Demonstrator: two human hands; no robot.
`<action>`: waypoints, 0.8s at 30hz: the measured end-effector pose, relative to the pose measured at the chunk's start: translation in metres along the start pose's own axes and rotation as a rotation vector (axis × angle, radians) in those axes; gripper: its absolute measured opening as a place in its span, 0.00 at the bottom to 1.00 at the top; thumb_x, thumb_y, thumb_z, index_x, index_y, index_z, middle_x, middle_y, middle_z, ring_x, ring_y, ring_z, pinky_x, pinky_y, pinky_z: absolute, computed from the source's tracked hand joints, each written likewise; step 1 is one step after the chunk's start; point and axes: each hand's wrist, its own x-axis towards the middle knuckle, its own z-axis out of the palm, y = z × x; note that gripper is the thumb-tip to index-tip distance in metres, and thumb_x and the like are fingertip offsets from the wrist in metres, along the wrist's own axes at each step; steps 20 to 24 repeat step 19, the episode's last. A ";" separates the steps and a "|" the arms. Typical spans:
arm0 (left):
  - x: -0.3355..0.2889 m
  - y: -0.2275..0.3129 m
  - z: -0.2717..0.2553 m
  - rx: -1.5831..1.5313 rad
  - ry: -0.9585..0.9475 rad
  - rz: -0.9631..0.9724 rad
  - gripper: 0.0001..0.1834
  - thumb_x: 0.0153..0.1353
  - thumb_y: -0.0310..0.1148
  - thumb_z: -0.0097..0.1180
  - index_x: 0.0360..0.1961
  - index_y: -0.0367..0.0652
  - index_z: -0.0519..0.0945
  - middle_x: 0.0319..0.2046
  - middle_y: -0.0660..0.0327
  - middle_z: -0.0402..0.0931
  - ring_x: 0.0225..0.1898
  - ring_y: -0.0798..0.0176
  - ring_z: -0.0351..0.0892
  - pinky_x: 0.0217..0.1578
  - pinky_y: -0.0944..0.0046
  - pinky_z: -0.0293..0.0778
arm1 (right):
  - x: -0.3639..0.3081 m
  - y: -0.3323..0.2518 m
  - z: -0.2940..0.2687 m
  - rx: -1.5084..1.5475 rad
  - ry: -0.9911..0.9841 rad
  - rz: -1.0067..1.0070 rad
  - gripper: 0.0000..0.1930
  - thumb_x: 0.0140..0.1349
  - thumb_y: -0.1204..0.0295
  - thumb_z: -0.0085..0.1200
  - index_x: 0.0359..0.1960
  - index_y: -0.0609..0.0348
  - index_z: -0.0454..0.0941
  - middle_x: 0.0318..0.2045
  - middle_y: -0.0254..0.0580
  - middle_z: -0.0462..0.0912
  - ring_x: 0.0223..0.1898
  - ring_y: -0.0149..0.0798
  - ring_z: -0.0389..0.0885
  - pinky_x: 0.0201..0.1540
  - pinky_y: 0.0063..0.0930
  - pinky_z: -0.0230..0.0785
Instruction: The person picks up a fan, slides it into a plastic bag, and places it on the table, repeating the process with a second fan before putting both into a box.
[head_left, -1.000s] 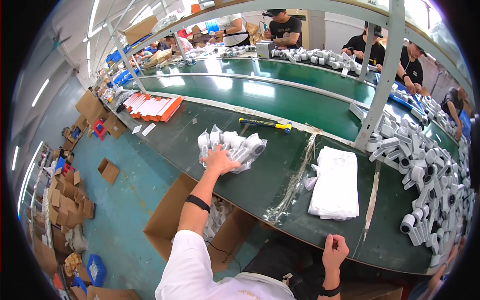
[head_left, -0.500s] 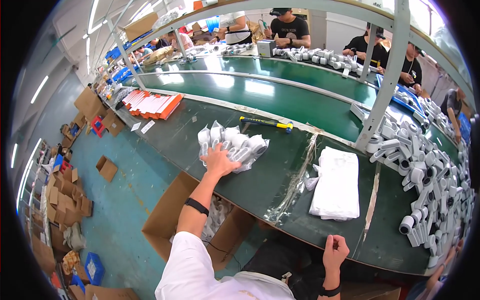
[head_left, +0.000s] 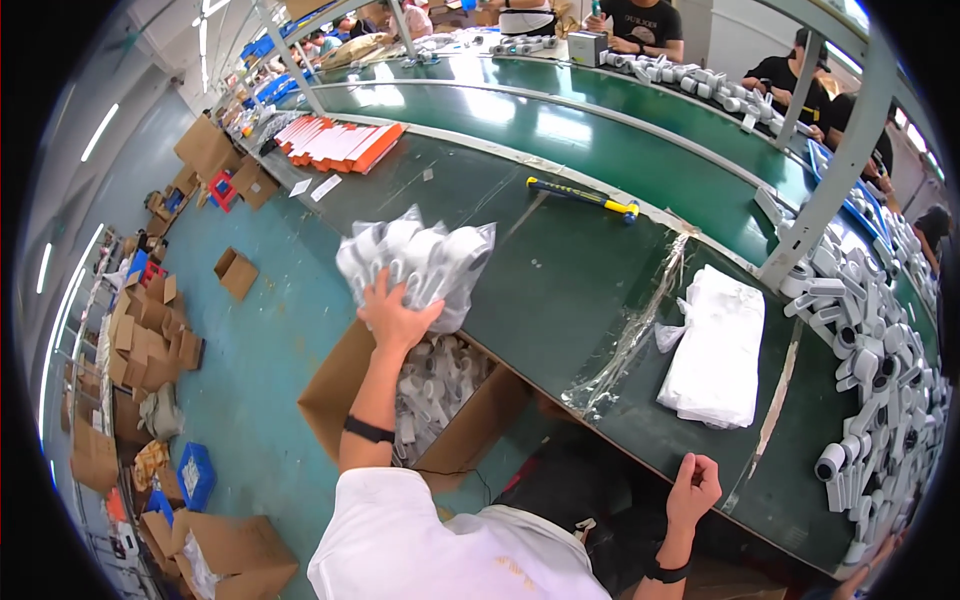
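My left hand [head_left: 398, 312] has its fingers spread and hooked around the near side of a cluster of white plastic housings in clear bags [head_left: 415, 262]. The bundle overhangs the table's left front edge, above an open cardboard box [head_left: 340, 385]. Inside that box lie more bagged white housings [head_left: 425, 395]. At the front edge my right hand [head_left: 693, 488] is curled into a loose fist, with nothing seen in it. A stack of white plastic bags [head_left: 712, 350] lies on the table just beyond it.
A yellow-and-black hammer [head_left: 583, 197] lies near the table's far rail. Orange-and-white cartons [head_left: 340, 142] are spread at the far left. Many loose white housings [head_left: 875, 380] heap up on the right. A metal post [head_left: 835, 180] rises behind them. Several people work across the green conveyor [head_left: 590, 130].
My left hand has moved left and nearer with the bagged housings, from the tabletop to over the box. My right hand stays closed by the table edge. The view has turned somewhat.
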 end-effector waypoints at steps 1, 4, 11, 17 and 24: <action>-0.011 -0.014 -0.007 -0.010 0.029 -0.036 0.39 0.36 0.56 0.71 0.45 0.37 0.83 0.66 0.53 0.61 0.65 0.46 0.59 0.59 0.36 0.55 | 0.001 0.000 0.001 0.002 -0.012 -0.003 0.08 0.65 0.72 0.57 0.31 0.63 0.76 0.22 0.26 0.72 0.23 0.19 0.65 0.26 0.15 0.59; -0.058 -0.065 -0.012 -0.040 0.091 -0.127 0.39 0.36 0.56 0.71 0.44 0.34 0.83 0.66 0.51 0.61 0.65 0.45 0.58 0.61 0.39 0.55 | 0.000 0.001 0.003 0.001 -0.002 -0.010 0.08 0.65 0.72 0.57 0.31 0.63 0.76 0.22 0.26 0.73 0.23 0.19 0.65 0.26 0.15 0.60; -0.155 -0.137 0.028 0.028 -0.184 -0.536 0.41 0.37 0.58 0.69 0.49 0.39 0.81 0.66 0.53 0.61 0.66 0.44 0.57 0.60 0.30 0.51 | -0.001 0.003 0.004 -0.066 0.027 0.005 0.08 0.66 0.71 0.56 0.32 0.63 0.76 0.21 0.26 0.72 0.24 0.19 0.65 0.26 0.15 0.59; -0.142 -0.136 0.104 -0.027 -0.430 -0.829 0.45 0.38 0.59 0.66 0.55 0.40 0.78 0.68 0.56 0.60 0.67 0.43 0.57 0.60 0.27 0.51 | -0.002 0.008 0.008 -0.050 0.095 0.008 0.09 0.67 0.71 0.55 0.31 0.62 0.75 0.22 0.24 0.70 0.23 0.18 0.62 0.26 0.15 0.56; -0.125 -0.130 0.122 0.022 -0.502 -0.929 0.59 0.36 0.59 0.67 0.69 0.42 0.59 0.61 0.57 0.71 0.67 0.45 0.58 0.61 0.28 0.48 | -0.004 0.012 0.009 -0.138 0.116 -0.020 0.09 0.68 0.69 0.54 0.32 0.61 0.75 0.23 0.24 0.70 0.25 0.19 0.62 0.27 0.15 0.56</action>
